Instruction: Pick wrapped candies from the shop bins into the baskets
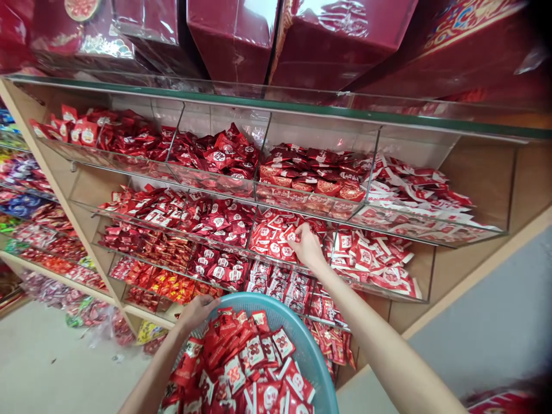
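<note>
My left hand (pixel 197 311) grips the rim of a blue plastic basket (pixel 311 357) at the bottom centre. The basket is heaped with red-and-white candy packets (pixel 245 365). My right hand (pixel 306 246) reaches into a clear shelf bin (pixel 276 261) in the second row. Its fingers are closed among the red-and-white packets (pixel 271 238) there, pinching at one. The fingertips are partly buried in the pile.
Tiered clear acrylic bins (pixel 302 198) of red candy packets fill a wooden shelf unit (pixel 483 264). Large red gift boxes (pixel 241 34) sit on the glass top. More colourful sweets (pixel 26 201) line shelves at the left. Pale floor (pixel 52 362) lies below left.
</note>
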Demonstrator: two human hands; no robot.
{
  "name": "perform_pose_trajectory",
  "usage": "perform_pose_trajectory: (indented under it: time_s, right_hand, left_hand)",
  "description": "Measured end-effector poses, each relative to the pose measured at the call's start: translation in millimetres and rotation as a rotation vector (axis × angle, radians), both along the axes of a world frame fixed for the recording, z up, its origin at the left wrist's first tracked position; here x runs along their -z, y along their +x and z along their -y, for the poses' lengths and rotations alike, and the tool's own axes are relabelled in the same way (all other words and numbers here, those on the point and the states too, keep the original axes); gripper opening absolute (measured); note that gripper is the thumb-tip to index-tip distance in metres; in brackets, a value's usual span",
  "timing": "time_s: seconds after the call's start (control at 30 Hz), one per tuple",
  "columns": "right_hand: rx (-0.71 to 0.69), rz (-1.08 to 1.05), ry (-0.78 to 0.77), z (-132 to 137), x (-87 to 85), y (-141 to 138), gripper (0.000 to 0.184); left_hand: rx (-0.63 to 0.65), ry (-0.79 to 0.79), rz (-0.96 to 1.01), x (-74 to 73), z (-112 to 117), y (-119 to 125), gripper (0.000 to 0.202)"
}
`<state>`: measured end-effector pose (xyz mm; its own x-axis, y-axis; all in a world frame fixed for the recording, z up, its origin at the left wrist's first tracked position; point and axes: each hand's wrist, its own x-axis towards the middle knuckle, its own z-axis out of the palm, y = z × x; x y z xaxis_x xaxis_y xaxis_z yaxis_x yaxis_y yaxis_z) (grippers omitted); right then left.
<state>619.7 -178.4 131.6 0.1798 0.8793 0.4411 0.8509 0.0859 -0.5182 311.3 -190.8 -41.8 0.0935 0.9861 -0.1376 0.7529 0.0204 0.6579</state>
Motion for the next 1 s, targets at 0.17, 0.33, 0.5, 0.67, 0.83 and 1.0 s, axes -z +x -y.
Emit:
perform_pose_trajectory:
  time_s: [0.17, 0.33, 0.5, 0.67, 0.83, 1.0]
  right_hand:
    - [-0.243, -0.412, 0.081, 30, -0.4, 7, 0.040]
    - [-0.468, -0.905, -0.181, 85, 5.7, 1, 0.054]
    - [-0.504, -1.199, -0.393, 132, 44.3, 2, 0.032]
    - [-0.424, -1.305, -0.471, 163, 88.3, 3, 0.032]
    - [-0.251, -1.321, -0.438, 184, 115.0, -3, 0.023]
    - [-0.262, -1.421, -0.399, 194, 119.7, -7, 0.026]
  left_hand:
    - [0.007, -0.002, -0.017, -1.8, -1, 1, 0.049]
    - [0.026, 0.009, -0.021, -3.0, -1, 5, 0.048]
    - [0.019, 0.006, -0.047, -7.0, 2, 8, 0.050]
    - [-0.001, -0.007, -0.032, -5.8, 2, 10, 0.050]
    - [-0.008, -0.021, 0.018, -2.4, -2, 14, 0.047]
    - [0.042, -0.010, 0.000, -7.8, -2, 20, 0.048]
